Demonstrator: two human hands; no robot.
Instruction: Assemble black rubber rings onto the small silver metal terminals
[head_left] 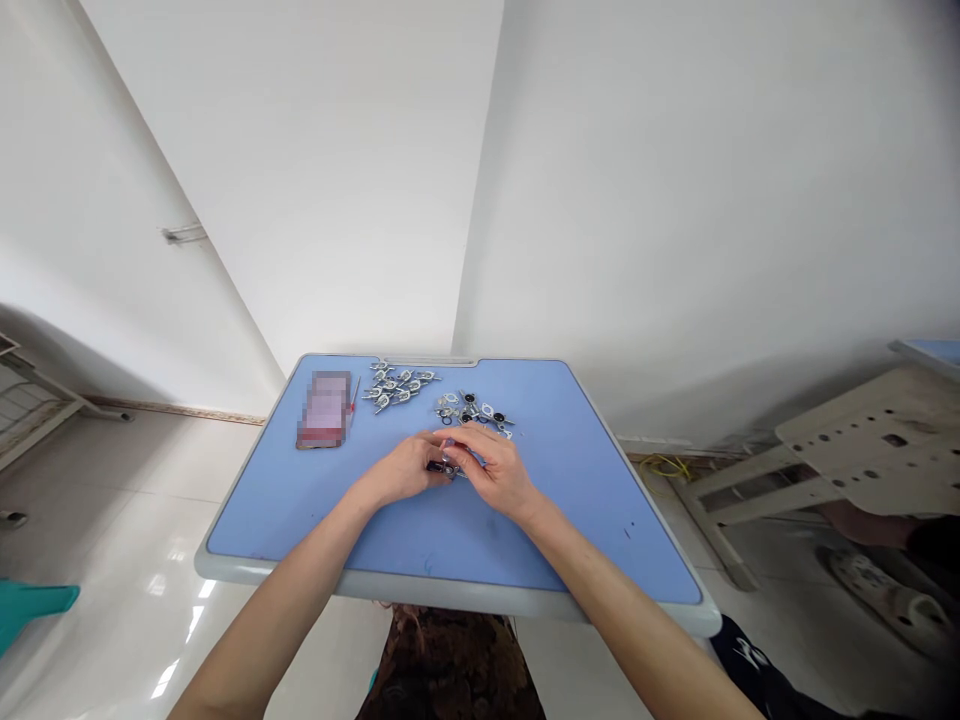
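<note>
Above the middle of the blue desk [300, 510], my two hands meet over a small dark-and-silver metal part [441, 467]. My left hand [409, 468] has its fingers closed round the part's left side. From the right, my right hand [496, 470] pinches at its top with thumb and forefinger; the fingers partly hide what is between them. Just beyond my hands lies a loose group of small metal pieces [487, 411], some with black round knobs, along with flat plates and rings. Farther left is a pile of similar silver metal fittings [403, 388].
A phone [324, 410] with a blurred screen lies on the desk's left side, beside a thin red-and-silver tool [354, 397]. White wall panels [375, 200] rise behind the desk. Another desk [855, 440] stands at right, with a person's shoe [889, 600] near it. A teal stool [34, 605] is at lower left.
</note>
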